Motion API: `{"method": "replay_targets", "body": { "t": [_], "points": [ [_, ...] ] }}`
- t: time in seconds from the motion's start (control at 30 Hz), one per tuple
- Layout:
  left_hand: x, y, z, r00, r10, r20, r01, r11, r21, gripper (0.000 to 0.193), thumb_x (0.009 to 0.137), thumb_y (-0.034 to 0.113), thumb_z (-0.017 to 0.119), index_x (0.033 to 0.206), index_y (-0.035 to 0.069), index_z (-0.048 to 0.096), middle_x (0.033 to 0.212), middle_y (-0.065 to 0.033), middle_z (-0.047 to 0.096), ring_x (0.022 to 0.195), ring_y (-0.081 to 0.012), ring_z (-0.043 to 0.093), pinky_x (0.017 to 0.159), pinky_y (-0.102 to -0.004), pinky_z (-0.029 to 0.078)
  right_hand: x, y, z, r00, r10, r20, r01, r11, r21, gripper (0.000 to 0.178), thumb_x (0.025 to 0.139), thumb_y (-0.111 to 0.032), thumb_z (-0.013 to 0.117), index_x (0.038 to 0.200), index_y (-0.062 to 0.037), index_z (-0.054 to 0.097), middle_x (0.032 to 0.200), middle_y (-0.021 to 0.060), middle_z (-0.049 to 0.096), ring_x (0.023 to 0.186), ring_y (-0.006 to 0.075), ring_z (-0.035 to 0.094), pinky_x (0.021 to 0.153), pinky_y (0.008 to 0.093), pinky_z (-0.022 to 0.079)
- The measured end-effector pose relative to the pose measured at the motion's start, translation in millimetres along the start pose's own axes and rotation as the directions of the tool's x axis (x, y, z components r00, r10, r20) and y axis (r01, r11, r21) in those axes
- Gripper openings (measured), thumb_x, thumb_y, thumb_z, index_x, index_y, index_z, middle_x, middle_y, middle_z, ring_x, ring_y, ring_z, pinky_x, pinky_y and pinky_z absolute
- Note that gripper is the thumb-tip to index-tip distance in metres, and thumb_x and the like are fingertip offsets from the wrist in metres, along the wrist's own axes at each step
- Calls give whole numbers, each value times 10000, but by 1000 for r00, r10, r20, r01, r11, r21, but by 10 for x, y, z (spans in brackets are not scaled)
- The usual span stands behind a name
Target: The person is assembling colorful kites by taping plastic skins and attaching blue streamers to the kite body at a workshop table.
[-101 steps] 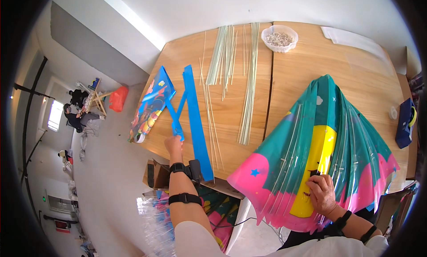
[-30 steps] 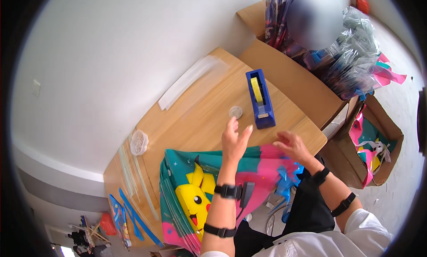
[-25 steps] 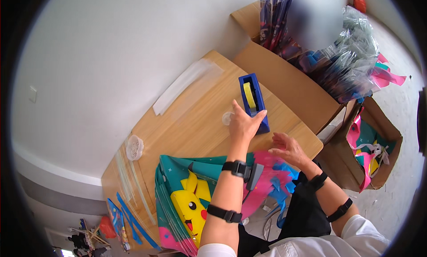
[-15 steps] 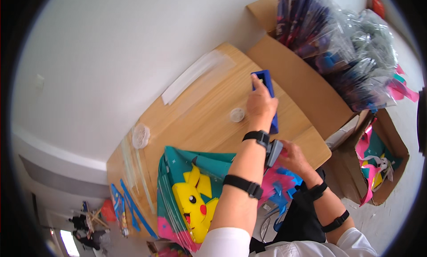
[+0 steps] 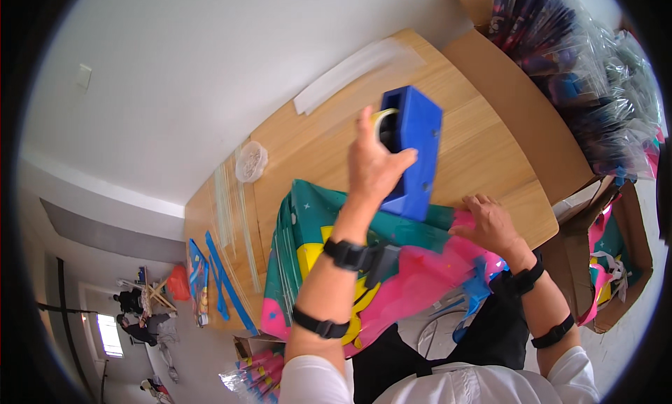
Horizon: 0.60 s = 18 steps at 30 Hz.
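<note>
My left hand point(image 5: 374, 167) grips a blue tape dispenser point(image 5: 424, 149), thumb on its side and fingers by the yellowish tape roll point(image 5: 382, 123) in it. The dispenser is tilted over the table's middle. Below it spreads a thin teal sheet point(image 5: 315, 207) with a pink border point(image 5: 420, 274) and a yellow cartoon figure, partly hidden by my left forearm. At the sheet's right end, my right hand point(image 5: 493, 228) lies on the pink edge near the table's rim, fingers apart. Blue strips point(image 5: 477, 292) hang below that hand.
The wooden table point(image 5: 483, 152) meets a wall. On it are a clear round tub point(image 5: 250, 162), tape strips point(image 5: 241, 222), a white strip point(image 5: 343, 75) and blue strips point(image 5: 224, 285). Cartons point(image 5: 521, 103) of bagged goods point(image 5: 581, 75) stand right. People point(image 5: 140, 327) work far left.
My left hand has tilted the dispenser up and brought it nearer. The sheet's pink edge now stretches right along the table front. My right hand has gone from below the rim onto it.
</note>
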State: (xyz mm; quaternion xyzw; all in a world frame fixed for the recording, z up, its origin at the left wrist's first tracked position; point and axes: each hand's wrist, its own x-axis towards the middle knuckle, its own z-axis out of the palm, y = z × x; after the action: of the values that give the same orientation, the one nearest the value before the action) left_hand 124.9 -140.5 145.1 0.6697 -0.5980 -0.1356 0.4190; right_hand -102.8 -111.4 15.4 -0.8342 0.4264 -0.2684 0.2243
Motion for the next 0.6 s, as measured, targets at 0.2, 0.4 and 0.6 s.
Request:
{"method": "replay_targets", "body": {
  "t": [0.2, 0.4, 0.6],
  "points": [
    [-451, -752, -1513, 988, -109, -113, 129, 974, 186, 919, 571, 136, 783, 1375, -10, 361, 1011, -204, 670, 897, -300, 673, 833, -368, 519, 313, 224, 53, 943, 250, 221, -274, 958, 83, 442, 768, -354, 721, 972, 30, 645, 866, 215, 638, 864, 364, 620, 738, 423, 502],
    [-735, -1802, -2608, 951, -147, -271, 300, 644, 703, 903, 582, 190, 773, 1376, 63, 361, 976, -218, 664, 869, -403, 642, 784, -459, 512, 719, 276, -53, 920, 357, 162, -369, 928, 48, 670, 728, -246, 758, 1260, 56, 483, 1103, 254, 603, 986, 371, 610, 821, 428, 500],
    [-751, -2526, -2881, 910, -241, -337, 414, 536, 736, 883, 608, 186, 750, 1382, 54, 347, 951, -236, 655, 860, -408, 635, 771, -466, 511, 1255, 232, 217, 992, 118, -52, -125, 979, -162, 916, 663, -186, 797, 1432, -74, 313, 1432, 260, 345, 1238, 408, 460, 1002, 432, 421]
  ]
}}
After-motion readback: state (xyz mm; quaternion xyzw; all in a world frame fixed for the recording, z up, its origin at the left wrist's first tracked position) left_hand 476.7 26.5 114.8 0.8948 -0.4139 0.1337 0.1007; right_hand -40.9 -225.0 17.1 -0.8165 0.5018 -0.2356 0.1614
